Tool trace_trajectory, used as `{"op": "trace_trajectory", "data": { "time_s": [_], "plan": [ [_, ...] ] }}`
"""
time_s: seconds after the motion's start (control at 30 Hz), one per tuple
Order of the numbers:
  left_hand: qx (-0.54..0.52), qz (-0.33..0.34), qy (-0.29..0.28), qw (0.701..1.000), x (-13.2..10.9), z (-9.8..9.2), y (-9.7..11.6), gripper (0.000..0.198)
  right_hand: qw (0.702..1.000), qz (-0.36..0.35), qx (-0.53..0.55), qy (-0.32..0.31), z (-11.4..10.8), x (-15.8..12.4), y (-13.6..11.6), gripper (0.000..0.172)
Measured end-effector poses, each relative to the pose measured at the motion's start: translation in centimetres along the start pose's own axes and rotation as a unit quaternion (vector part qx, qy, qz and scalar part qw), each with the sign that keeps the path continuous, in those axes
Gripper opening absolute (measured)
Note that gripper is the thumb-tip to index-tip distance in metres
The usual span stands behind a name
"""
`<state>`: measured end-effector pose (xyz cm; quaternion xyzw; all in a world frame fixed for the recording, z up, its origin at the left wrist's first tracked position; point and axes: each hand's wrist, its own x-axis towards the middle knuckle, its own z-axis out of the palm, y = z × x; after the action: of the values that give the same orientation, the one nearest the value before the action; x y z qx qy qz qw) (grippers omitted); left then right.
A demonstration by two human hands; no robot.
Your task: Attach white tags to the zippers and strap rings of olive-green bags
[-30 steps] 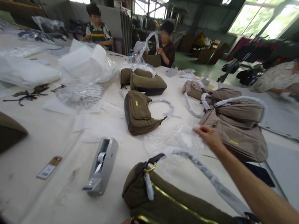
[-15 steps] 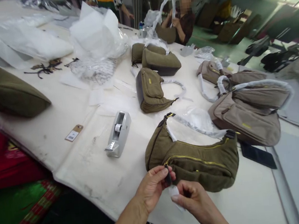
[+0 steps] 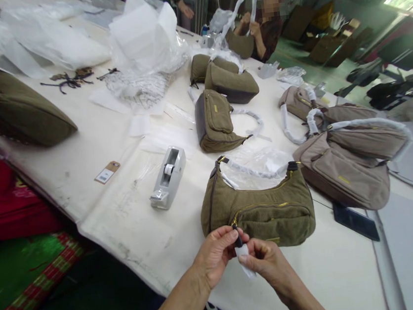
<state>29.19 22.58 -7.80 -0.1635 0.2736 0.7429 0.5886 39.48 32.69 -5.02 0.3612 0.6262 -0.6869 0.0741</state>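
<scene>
My L hand has a dark zip pull pinched btwn thumb n fingers, R hand is pinching a white strip at its lower end, so they're basically together rn. The pull's on an olive shoulder bag sitting right in front of me on the white table. Bag looks plump, tho can't tell what's inside. Tape dispenser off to the left w/ a roll of tape in it. Taupe bags over on the right.
</scene>
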Motion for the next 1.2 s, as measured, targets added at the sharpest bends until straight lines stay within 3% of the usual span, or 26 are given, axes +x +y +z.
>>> {"op": "trace_trajectory", "data": {
  "time_s": [0.2,0.43,0.67,0.8,0.9,1.03,1.13,1.2],
  "plan": [
    [0.019,-0.002,0.003,1.000,-0.2,0.1,0.1,0.021,0.999,0.037,0.000,0.001,-0.5,-0.5,0.6,0.044],
    [0.040,0.019,-0.001,0.999,-0.2,-0.2,-0.4,0.012,1.000,-0.005,-0.024,-0.003,0.2,0.4,-1.2,0.041],
    [0.131,0.056,0.007,0.990,-2.5,-1.1,-1.5,0.021,0.996,-0.031,-0.087,0.015,1.2,-0.4,-0.6,0.042],
    [0.194,0.084,0.003,0.977,-3.4,-2.3,-2.3,0.023,0.990,-0.008,-0.138,-0.024,1.8,-1.1,-0.2,0.047],
    [0.197,0.077,0.000,0.977,-3.2,-2.9,-2.9,0.021,0.943,-0.035,-0.327,-0.053,1.5,-1.9,-1.8,0.043],
    [0.154,0.098,0.026,0.983,-2.4,-3.1,-3.6,0.023,0.812,-0.060,-0.579,-0.041,-0.4,-1.7,-7.0,0.036],
    [0.137,0.100,0.037,0.985,-2.2,-3.0,-3.7,0.023,0.760,-0.148,-0.632,-0.013,-2.5,1.9,-10.8,0.035],
    [0.167,0.106,0.023,0.980,-2.3,-3.0,-3.6,0.023,0.719,-0.210,-0.661,-0.048,-3.7,5.7,-12.0,0.033]
  ]
}}
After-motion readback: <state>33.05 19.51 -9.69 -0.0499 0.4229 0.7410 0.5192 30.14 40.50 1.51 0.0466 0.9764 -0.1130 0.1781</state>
